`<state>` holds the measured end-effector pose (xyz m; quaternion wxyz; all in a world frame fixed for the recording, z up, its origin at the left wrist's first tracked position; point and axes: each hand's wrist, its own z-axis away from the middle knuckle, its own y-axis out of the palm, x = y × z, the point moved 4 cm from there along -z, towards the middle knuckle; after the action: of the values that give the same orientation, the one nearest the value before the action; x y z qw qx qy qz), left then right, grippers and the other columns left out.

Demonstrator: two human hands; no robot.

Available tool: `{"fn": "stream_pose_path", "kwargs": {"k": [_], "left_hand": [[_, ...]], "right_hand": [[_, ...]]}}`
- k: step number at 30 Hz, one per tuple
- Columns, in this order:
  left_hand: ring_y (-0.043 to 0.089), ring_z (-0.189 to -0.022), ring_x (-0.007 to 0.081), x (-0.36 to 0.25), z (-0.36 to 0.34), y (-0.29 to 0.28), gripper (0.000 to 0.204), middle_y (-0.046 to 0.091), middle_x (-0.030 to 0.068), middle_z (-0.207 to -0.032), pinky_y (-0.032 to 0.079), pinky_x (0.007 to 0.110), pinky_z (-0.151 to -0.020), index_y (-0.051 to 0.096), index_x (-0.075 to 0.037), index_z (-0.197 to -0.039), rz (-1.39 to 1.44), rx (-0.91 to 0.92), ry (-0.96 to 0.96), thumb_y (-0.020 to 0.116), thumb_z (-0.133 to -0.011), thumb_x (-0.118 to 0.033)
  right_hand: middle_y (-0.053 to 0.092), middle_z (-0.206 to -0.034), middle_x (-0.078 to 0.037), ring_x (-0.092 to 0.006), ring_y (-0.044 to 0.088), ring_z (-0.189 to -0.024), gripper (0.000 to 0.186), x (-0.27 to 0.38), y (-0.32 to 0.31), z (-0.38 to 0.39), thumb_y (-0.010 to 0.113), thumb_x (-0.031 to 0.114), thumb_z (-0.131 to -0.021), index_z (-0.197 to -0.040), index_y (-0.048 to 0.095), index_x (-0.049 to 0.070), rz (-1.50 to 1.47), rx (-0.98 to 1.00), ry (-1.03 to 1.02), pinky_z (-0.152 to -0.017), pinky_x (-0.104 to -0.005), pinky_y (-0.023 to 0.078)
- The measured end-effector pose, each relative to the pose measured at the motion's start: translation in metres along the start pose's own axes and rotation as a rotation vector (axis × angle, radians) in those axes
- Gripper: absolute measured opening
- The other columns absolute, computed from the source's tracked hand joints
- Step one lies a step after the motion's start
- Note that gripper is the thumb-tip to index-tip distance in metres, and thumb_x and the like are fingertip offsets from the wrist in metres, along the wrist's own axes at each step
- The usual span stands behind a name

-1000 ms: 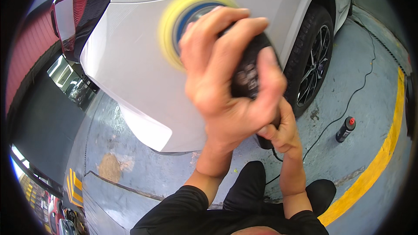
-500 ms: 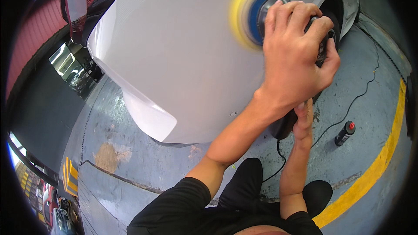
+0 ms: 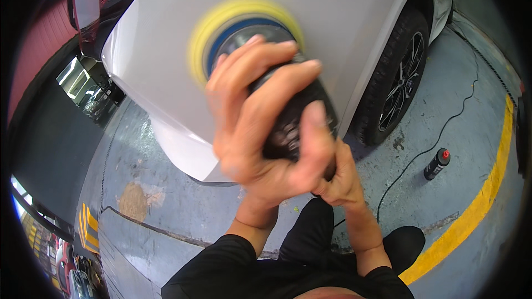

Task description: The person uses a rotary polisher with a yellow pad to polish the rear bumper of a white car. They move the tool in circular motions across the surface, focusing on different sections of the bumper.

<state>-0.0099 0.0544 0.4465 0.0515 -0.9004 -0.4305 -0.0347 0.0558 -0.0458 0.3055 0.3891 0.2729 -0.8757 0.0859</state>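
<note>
My left hand (image 3: 252, 127) wraps over the top of a black rotary polisher (image 3: 285, 135), fingers curled on its head and body. Behind it, lower down, my right hand (image 3: 341, 177) grips the polisher's rear handle. The yellow pad (image 3: 199, 50) on a blue backing plate is blurred and lies against the white rear side panel (image 3: 149, 50) of a car, left of the wheel arch. My left hand hides part of the pad and tool body.
A tail light (image 3: 88, 16) is at upper left, a rear wheel (image 3: 396, 83) at right. A black bottle with red cap (image 3: 436, 164) stands on the painted floor beside a cord (image 3: 421, 154). A yellow line (image 3: 487, 188) curves at right; a striped block (image 3: 88, 227) is at left.
The polisher and both hands swung right toward the wheel arch half a second ago and are now back left, somewhat lower than a second ago. The grip looks the same.
</note>
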Motion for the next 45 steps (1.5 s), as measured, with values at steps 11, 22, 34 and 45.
{"fn": "stream_pose_path", "kwargs": {"k": [11,22,34,45], "left_hand": [[0.061,-0.126,0.04,-0.007,0.02,0.033,0.038,0.067,0.0226,-0.124,0.043,0.054,-0.115,0.073,0.002,-0.114,-0.019,-0.006,0.009,0.066,-0.08,-0.011],[0.062,-0.113,0.0342,-0.018,0.004,0.134,0.033,0.07,0.0134,-0.117,0.047,0.045,-0.104,0.076,-0.004,-0.107,0.098,-0.036,0.038,0.071,-0.075,-0.004],[0.061,-0.109,0.0292,-0.028,-0.015,0.221,0.026,0.068,0.005,-0.108,0.042,0.044,-0.104,0.074,-0.008,-0.101,0.097,-0.104,0.096,0.075,-0.075,-0.01],[0.06,-0.112,0.0304,-0.032,-0.002,0.275,0.025,0.066,0.0051,-0.111,0.037,0.054,-0.113,0.074,-0.01,-0.1,0.104,-0.15,0.084,0.075,-0.075,-0.014]], "right_hand": [[0.075,-0.105,-0.011,-0.0194,0.073,-0.098,0.089,-0.01,-0.044,-0.004,0.094,0.05,-0.075,-0.14,0.056,0.002,-0.034,-0.017,-0.046,-0.087,-0.0327,0.055],[0.066,-0.126,-0.007,-0.016,0.058,-0.118,0.094,-0.027,-0.123,-0.003,0.087,0.057,-0.082,-0.145,0.053,-0.003,-0.143,-0.133,0.035,-0.104,-0.0318,0.045],[0.07,-0.099,-0.008,-0.0154,0.068,-0.087,0.077,-0.035,-0.193,-0.021,0.07,0.066,-0.094,-0.13,0.056,-0.001,-0.115,-0.222,-0.077,-0.078,-0.0293,0.053],[0.065,-0.13,-0.003,-0.0127,0.055,-0.119,0.078,-0.073,-0.247,-0.023,0.066,0.064,-0.098,-0.136,0.06,-0.005,-0.121,-0.312,-0.138,-0.105,-0.032,0.041]]}}
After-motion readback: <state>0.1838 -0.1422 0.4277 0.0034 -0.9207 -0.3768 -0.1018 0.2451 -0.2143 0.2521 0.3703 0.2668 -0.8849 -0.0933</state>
